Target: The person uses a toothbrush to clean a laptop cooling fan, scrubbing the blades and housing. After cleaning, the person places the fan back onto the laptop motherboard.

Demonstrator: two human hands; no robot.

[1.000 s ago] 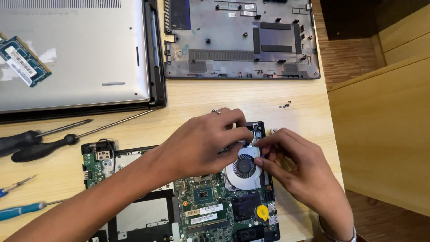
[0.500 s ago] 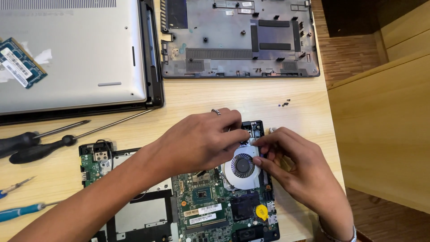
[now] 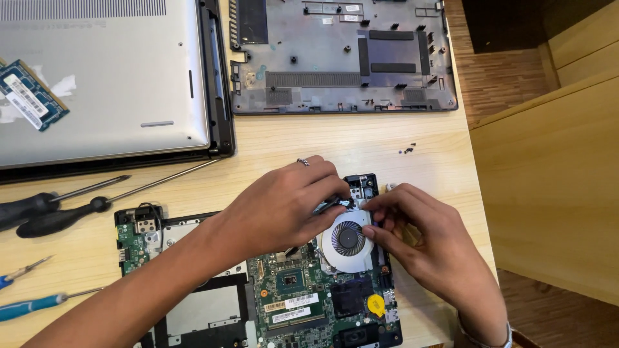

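wooden table (image 3: 361, 145) carries a closed silver laptop (image 3: 97, 84) top left and a grey bottom cover (image 3: 342, 58) beside it. laptop motherboard (image 3: 303, 303) lies at the near edge, green board in a black frame. cooling fan (image 3: 348, 240), round, white housing, dark blades, sits at its upper right corner. left hand (image 3: 284, 206) curls over the fan's top edge, fingertips pinched on something small there; right hand (image 3: 432, 248) pinches the fan's right rim. two black screwdrivers (image 3: 58, 209) lie left.

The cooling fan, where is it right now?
In the head view, the round white cooling fan sits on the green motherboard, lower centre, between the left hand and right hand.
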